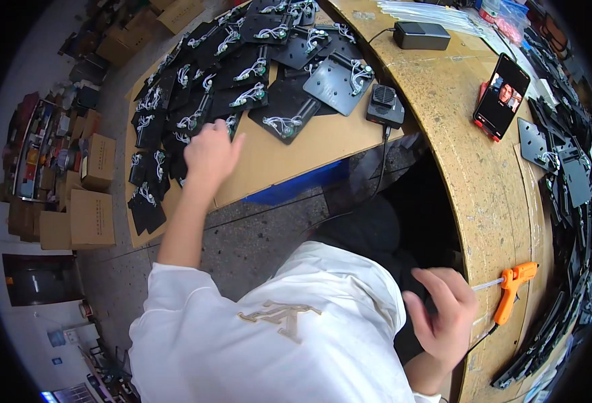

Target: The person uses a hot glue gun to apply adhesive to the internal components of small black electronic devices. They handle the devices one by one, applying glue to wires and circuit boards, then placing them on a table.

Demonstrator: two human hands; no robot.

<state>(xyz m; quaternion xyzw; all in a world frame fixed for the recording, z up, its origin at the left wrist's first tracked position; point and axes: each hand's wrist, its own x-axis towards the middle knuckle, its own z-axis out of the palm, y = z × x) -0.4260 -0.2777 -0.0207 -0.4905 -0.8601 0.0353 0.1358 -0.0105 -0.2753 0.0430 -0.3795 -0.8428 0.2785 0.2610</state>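
My left hand (212, 153) reaches over the cardboard-covered table on the left, at the near edge of a spread of black plates (239, 77) with white wires. Its thumb stands apart from the fingers. The fingertips lie over a black plate with a green-and-white wired part (231, 123); whether they touch it is hidden. My right hand (445, 314) hovers at the edge of the wooden bench, fingers bent and apart, with nothing in it. Just right of it lies an orange glue gun (510, 295) with a clear glue stick (488, 285) in its back.
A phone (501, 97) leans on a red stand on the bench (453, 121). Behind it sit a black box-shaped device (421, 35) and white sticks (433, 15). A black vented device (385, 106) with a cable sits at the table's right. Black parts (574, 221) pile up far right. Cardboard boxes (91, 218) stand left.
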